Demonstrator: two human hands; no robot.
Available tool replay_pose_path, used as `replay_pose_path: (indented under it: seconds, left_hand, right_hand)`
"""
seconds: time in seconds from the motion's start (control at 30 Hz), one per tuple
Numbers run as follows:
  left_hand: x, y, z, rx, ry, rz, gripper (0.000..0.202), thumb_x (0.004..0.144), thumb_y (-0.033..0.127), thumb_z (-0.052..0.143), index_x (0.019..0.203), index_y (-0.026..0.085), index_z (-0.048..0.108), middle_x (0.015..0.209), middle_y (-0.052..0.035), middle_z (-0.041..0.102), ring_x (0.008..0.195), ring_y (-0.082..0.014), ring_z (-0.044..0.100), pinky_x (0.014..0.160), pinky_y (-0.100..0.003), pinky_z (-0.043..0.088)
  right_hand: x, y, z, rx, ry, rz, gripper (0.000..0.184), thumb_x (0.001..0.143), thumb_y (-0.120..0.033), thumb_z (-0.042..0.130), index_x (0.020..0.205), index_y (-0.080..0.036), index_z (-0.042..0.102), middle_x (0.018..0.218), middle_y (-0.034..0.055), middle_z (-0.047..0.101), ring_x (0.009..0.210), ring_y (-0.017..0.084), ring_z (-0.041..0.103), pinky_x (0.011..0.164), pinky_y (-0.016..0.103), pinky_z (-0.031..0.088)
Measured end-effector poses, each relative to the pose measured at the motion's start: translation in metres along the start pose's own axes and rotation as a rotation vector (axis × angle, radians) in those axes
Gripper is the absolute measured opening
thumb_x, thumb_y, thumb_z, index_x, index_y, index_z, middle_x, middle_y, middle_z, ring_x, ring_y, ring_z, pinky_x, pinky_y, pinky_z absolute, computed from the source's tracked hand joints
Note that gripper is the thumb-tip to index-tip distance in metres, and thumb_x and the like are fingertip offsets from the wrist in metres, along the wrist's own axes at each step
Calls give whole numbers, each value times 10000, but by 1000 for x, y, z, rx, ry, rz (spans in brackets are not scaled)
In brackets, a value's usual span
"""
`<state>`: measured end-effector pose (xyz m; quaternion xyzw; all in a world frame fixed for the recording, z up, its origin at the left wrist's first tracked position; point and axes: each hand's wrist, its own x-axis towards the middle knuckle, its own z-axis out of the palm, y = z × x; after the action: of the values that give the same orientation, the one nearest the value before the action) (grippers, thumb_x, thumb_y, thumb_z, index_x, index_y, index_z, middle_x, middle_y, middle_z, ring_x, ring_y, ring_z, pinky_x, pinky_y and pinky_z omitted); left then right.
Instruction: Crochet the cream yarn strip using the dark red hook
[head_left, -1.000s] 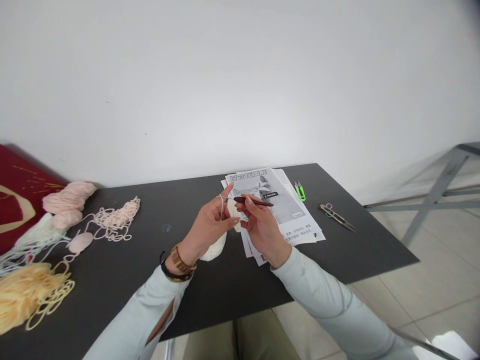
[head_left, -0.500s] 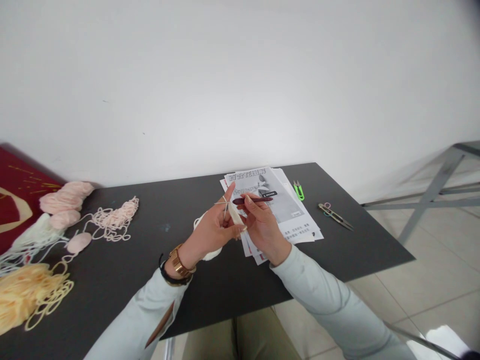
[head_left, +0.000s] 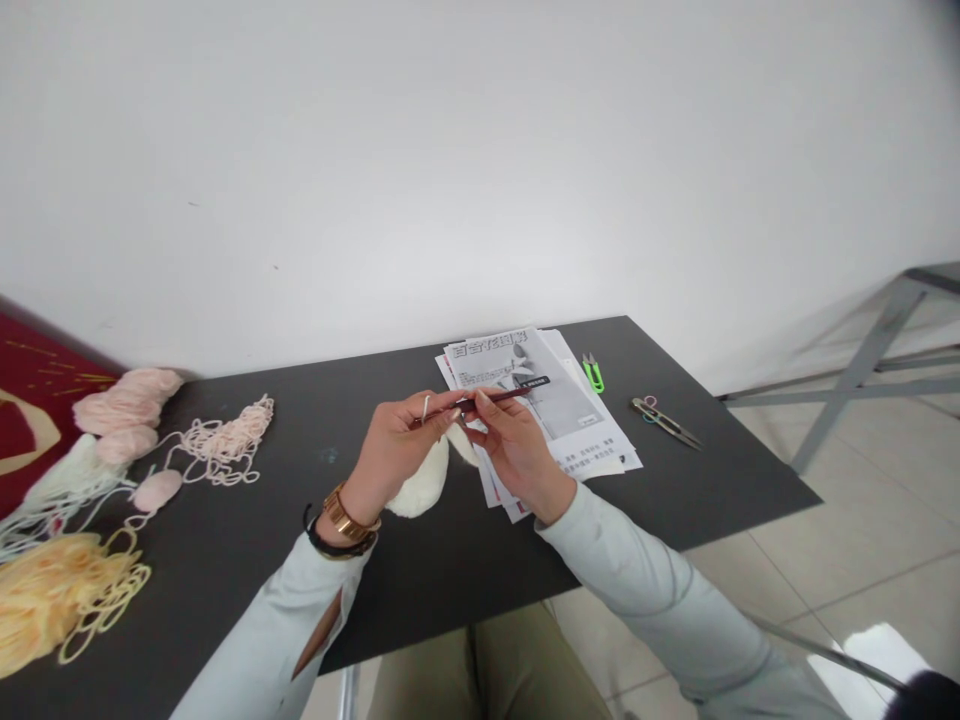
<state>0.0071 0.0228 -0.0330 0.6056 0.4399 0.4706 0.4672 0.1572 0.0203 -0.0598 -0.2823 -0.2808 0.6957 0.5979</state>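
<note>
My right hand [head_left: 517, 440] is closed round a dark red crochet hook [head_left: 511, 394], held almost level above the papers. My left hand [head_left: 401, 438] pinches the front part of the same hook between thumb and fingers. A strand of white yarn [head_left: 426, 405] loops over a left finger. Beneath the hands a narrow cream crocheted strip [head_left: 463, 444] hangs down, its upper end hidden by fingers. Just below my left hand, a ball of cream yarn [head_left: 420, 487] lies on the dark table [head_left: 442, 560].
Printed sheets [head_left: 577, 425] lie under and beyond my right hand. Green thread snips [head_left: 593, 374] and metal snips [head_left: 666, 422] are on the right. Pink yarn [head_left: 127, 402], yellow yarn [head_left: 52, 595] and a red bag [head_left: 37, 390] are at the left. A white wall [head_left: 420, 180] stands behind.
My left hand has turned and its raised index finger has folded down. Its fingertips now pinch the hook's front part. The crocheted strip has dropped lower, below the hands.
</note>
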Motion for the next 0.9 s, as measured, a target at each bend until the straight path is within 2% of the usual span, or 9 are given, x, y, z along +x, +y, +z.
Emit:
replay_pose_path:
  seconds: [0.07,0.17,0.27,0.33,0.4,0.53,0.67,0.83,0.9]
  left_hand:
    - [-1,0,3,85,66,20,287,786,296,703,1059,230,763,723,-2,619,659,-108,495,614,-226,372]
    - [-2,0,5,174,149,66,295,799,241,658,1078,244,755,686,14,582,618,-97,483,591,-220,364]
    - [-2,-1,5,182,139,91,245,785,214,654,992,246,781,609,30,506,566,-87,445,556,-214,340]
    - [-1,-3,5,148,133,81,210,776,234,681,956,246,789,595,32,486,566,-88,450,554,-214,339]
    - [0,-6,4,119,155,68,220,774,250,697,977,248,784,618,26,511,583,-91,473,561,-216,349]
    - [1,-10,1,98,194,58,254,804,260,673,1040,243,766,680,8,589,618,-101,526,582,-222,380]
    - [1,-10,-2,47,234,58,251,809,281,682,1043,241,766,674,11,586,610,-96,507,569,-220,370]
    - [3,-9,-6,-77,285,35,259,789,287,709,1034,225,769,669,13,588,599,-87,470,563,-220,351]
    - [4,-9,-8,-103,304,35,265,781,281,716,1034,223,768,662,15,588,610,-88,472,575,-222,350]
  right_hand:
    - [-1,0,1,-42,-6,3,404,658,-414,873,938,-191,685,823,-1,665,737,123,629,637,213,562]
    - [-2,0,1,-173,-72,111,509,622,-433,890,1013,-201,663,904,11,665,793,160,652,601,248,594]
    - [-3,1,-2,-348,-163,200,460,656,-524,841,836,-130,688,754,25,660,619,120,627,564,238,586]
    - [-3,2,-4,-439,-183,187,485,677,-577,801,749,-113,680,653,25,651,508,95,595,520,212,555]
    - [-3,2,-5,-485,-187,158,503,667,-598,796,748,-115,680,619,25,654,483,103,606,498,201,538]
    - [-5,-3,-3,-498,-201,161,512,641,-585,815,798,-114,693,667,44,686,522,119,647,523,203,553]
    - [-7,-9,-2,-495,-196,187,474,653,-541,829,782,-108,684,614,35,669,468,111,622,473,191,534]
    - [-8,-13,0,-422,-260,258,502,595,-535,860,801,-107,695,693,59,704,558,135,680,531,192,561]
    - [-8,-13,1,-439,-245,269,489,599,-534,860,766,-110,682,629,43,683,504,128,657,495,189,546]
